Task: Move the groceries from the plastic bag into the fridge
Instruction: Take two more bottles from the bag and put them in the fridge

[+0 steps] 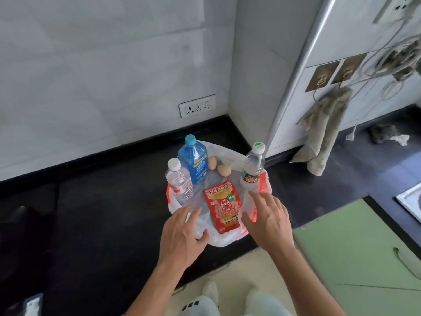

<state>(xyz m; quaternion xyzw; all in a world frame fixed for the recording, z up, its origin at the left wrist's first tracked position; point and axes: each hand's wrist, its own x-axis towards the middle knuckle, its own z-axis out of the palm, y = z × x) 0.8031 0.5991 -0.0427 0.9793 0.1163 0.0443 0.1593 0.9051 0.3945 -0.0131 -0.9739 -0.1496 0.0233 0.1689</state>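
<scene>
Flanking red packet (224,206) on plastic bag (219,239) | left hand (182,233) grip splayed, empty | right hand (268,222) grip splayed, empty

We see a dark, glossy desk (102,213) running from the lower left of the frame to the right edge, with a raised black lip where it meets the pale wall. Near the centre, a white plastic bag (218,239) with red print lies spread open on it. At the right, the lower end of a hanging grey cloth (323,142) touches the desk. Farther right, a grey wad (380,133) lies just beside a crumpled white scrap (399,139).
</scene>
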